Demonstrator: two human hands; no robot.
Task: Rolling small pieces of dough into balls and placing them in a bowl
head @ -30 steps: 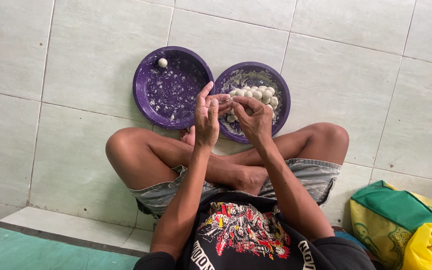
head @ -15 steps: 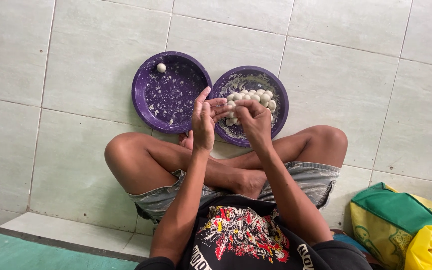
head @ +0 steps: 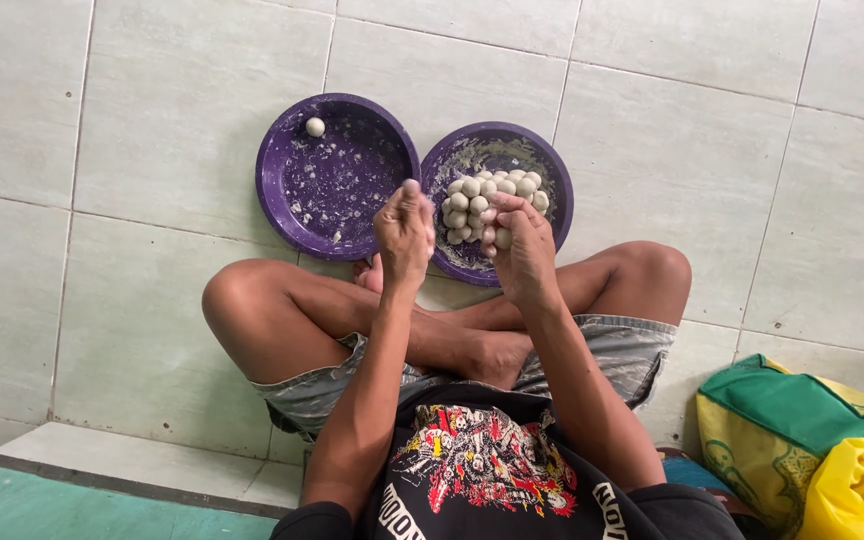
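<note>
Left hand [head: 404, 232] hovers between the two purple plates, fingers pressed together, contents unclear. Right hand [head: 520, 245] pinches a pale ball [head: 501, 238] over the right plate [head: 555, 215]. Left plate [head: 277, 195] holds one ball [head: 315, 127]; open floor tiles [head: 132, 150] beyond.
</note>
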